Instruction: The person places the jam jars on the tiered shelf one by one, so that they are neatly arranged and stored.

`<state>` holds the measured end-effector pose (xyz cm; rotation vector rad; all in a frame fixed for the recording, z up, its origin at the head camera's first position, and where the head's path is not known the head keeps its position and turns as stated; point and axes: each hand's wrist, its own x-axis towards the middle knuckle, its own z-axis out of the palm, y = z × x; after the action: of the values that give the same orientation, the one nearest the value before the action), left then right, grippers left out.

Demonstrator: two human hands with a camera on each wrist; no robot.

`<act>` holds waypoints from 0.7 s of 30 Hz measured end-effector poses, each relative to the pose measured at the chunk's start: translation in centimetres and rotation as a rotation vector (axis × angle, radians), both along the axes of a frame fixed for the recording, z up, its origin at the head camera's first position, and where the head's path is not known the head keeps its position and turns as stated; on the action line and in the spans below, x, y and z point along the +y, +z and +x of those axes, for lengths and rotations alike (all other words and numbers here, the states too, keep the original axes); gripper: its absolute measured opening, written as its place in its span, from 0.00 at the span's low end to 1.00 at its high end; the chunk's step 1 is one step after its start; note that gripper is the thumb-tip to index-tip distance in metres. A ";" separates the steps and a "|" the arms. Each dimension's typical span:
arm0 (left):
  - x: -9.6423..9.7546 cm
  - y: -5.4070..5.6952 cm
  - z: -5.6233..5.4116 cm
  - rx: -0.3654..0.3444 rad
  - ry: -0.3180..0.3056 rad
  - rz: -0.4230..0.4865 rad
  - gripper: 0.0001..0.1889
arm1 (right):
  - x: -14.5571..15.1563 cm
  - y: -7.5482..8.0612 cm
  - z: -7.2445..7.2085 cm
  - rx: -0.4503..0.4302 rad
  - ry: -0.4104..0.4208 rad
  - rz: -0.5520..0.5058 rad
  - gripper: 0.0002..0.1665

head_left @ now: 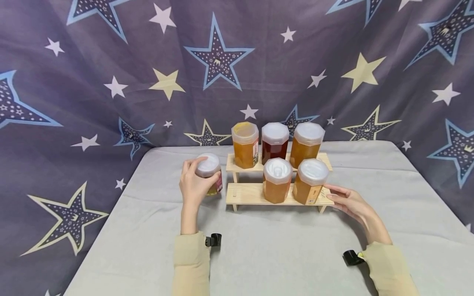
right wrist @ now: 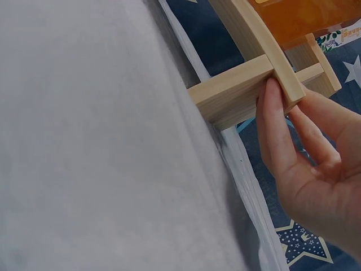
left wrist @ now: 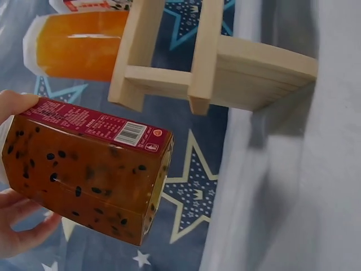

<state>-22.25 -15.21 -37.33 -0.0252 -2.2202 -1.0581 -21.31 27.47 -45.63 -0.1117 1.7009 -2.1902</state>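
My left hand (head_left: 194,181) grips a lidded jar (left wrist: 84,169) near its top, just left of the two-tier wooden rack (head_left: 248,195). The jar has a maroon label and amber contents dotted with black seeds; its underside shows in the left wrist view, clear of the cloth. At the rack's right end, my right hand (head_left: 352,205) pinches the lower board, its fingertips (right wrist: 273,93) against the wood. Two amber jars stand on the lower tier, a middle one (head_left: 277,185) and a right one (head_left: 310,187). The lower tier's left end is bare.
On the upper tier stand an amber jar (head_left: 244,154) at left, a dark red jar (head_left: 274,148) in the middle and another amber jar (head_left: 304,152) at right. Pale grey cloth (head_left: 277,250) covers the table. A star-patterned curtain (head_left: 274,94) hangs behind.
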 end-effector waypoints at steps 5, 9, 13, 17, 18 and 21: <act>0.7 0.8 0.6 0.002 -0.020 0.025 0.25 | 0.1 0.0 0.0 0.004 0.005 -0.011 0.20; 1.6 1.5 1.2 -0.006 -0.056 0.051 0.26 | 0.1 0.0 0.0 0.011 0.017 -0.032 0.21; 2.5 2.0 1.6 -0.017 -0.083 0.067 0.26 | 0.1 0.0 0.0 0.014 0.022 -0.034 0.21; 3.4 2.2 1.8 0.000 -0.102 0.078 0.26 | 0.1 0.0 0.0 0.016 0.020 -0.025 0.20; 3.6 2.1 1.8 0.004 -0.109 0.078 0.26 | 0.1 0.0 0.0 0.015 0.019 -0.024 0.20; 4.3 2.0 1.8 0.007 -0.127 0.075 0.25 | 0.1 0.0 0.0 0.012 0.017 -0.026 0.20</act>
<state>-20.40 -10.94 -35.34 -0.1390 -2.1944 -1.2077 -21.30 27.57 -45.68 -0.1456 1.6720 -2.2039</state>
